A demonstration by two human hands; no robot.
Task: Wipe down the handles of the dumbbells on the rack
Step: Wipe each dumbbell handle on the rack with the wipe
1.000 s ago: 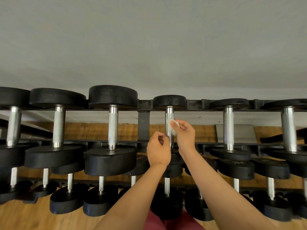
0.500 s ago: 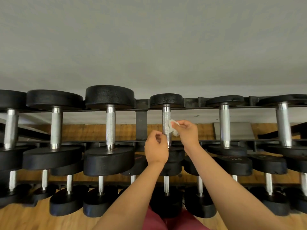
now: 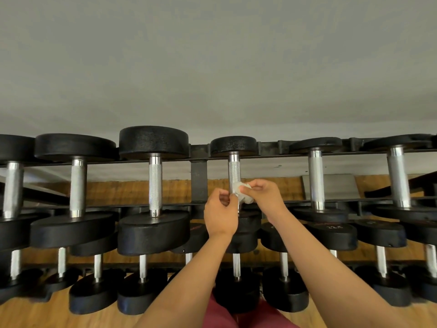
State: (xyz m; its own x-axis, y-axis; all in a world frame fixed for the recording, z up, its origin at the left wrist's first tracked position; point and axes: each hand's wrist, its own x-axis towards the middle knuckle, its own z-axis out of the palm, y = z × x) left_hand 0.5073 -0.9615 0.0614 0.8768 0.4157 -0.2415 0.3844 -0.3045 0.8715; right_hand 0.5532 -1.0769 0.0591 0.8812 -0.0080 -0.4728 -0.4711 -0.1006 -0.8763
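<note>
**Right hand (image 3: 266,197) has worked the wipe lower down the handle**

So the right hand is pinching a bunched-up white wipe (image 3: 244,195) between thumb and fingertips. It's pressed against the right side of the handle (image 3: 234,172) of the smallish dumbbell (image 3: 233,145) in the top row.

Compared with a second ago, the wipe sits lower on that handle, down near the bottom end, and the knurled part above it is bare now. My guess is this handle is about done, with only the last bit at the bottom left.

The left hand (image 3: 221,214) is just left of the handle, low down, with its fingers curled in. Honestly I can't tell if it's gripping the bottom of the handle or a corner of the wipe. It has barely shifted.

As for the rack (image 3: 198,183), it's loaded. There are three bigger dumbbells (image 3: 153,143) left of the handle, two more to its right, and further rows below it, all with shiny metal grips. You can't tell from here which ones have been wiped, so I'd guess there's plenty left to do.
</note>
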